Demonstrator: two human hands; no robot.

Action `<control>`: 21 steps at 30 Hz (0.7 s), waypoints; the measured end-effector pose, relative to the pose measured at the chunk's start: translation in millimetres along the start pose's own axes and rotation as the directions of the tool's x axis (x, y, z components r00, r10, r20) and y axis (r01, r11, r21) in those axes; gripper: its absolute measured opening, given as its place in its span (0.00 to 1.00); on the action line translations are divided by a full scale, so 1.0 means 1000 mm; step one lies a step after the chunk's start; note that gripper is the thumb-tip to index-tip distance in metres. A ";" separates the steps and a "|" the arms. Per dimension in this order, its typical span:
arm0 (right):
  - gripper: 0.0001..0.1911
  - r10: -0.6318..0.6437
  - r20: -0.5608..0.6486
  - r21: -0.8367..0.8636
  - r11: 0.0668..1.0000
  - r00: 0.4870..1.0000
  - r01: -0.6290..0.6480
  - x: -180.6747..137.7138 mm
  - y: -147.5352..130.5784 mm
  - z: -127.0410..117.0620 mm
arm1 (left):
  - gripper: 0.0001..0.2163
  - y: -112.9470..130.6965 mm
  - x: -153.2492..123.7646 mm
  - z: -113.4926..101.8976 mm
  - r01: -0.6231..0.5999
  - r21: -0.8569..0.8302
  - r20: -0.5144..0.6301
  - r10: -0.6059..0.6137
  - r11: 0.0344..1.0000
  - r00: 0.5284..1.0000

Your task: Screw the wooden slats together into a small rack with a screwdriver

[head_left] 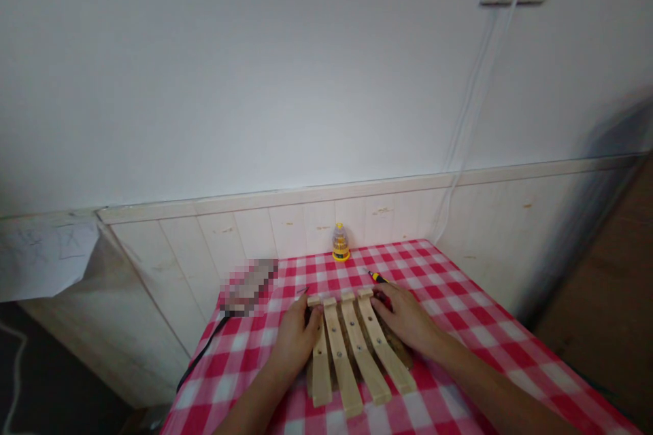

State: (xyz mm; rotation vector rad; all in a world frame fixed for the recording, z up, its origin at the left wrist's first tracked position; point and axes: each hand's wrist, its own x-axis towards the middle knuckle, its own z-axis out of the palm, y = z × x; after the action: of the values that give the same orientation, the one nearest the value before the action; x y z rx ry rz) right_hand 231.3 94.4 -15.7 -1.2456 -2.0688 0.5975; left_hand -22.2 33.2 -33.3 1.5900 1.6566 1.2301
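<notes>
Pale wood forms four long slats (363,359), which fan apart toward the near side and are fixed with screws (360,347) across a darker backing board (396,341). This slatted piece lies in the middle of the table (433,265), well in from its left and right edges; a red-and-white checked cloth (242,363) covers the top. Small blocks (365,293) sit on the slats' far ends.

The left hand (296,329) is partly closed around the left side of the piece, thumb laid over the outermost slat and fingers running down by its far end. The right hand (405,312) is curled at the opposite far corner of the piece, thumb and fingers closed about that side. Just beyond the right hand pokes the tip of a yellow-and-black screwdriver (378,277); whether the hand touches it I cannot tell. Near the left fingertips lies a thin dark item (303,291), too small to make out.

Close to the table's far edge stands a yellow-based bit holder (341,245). At the far left corner lies a pixelated object (249,287), with a black cord (201,353) running from it along the left edge. Behind the far edge rises white panelling (290,231).
</notes>
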 end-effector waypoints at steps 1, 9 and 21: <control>0.11 0.015 -0.012 0.023 1.000 1.000 -0.015 0.000 0.001 0.001 | 0.14 0.000 0.000 0.001 0.002 0.021 -0.017 -0.001 1.000 1.000; 0.16 0.112 -0.061 0.345 0.935 0.992 -0.084 0.005 0.011 0.003 | 0.09 0.001 -0.003 0.002 0.066 0.170 -0.128 -0.045 0.983 0.991; 0.14 0.201 -0.310 0.534 0.845 0.929 -0.005 0.009 0.003 -0.023 | 0.12 -0.002 -0.004 -0.011 0.123 0.223 -0.173 -0.085 0.967 0.981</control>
State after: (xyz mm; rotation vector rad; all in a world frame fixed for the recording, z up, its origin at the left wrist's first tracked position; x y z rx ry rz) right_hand 246.8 105.2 0.5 -1.0451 -1.4076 0.8517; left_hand -32.2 26.9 -30.6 1.5461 2.0258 1.1727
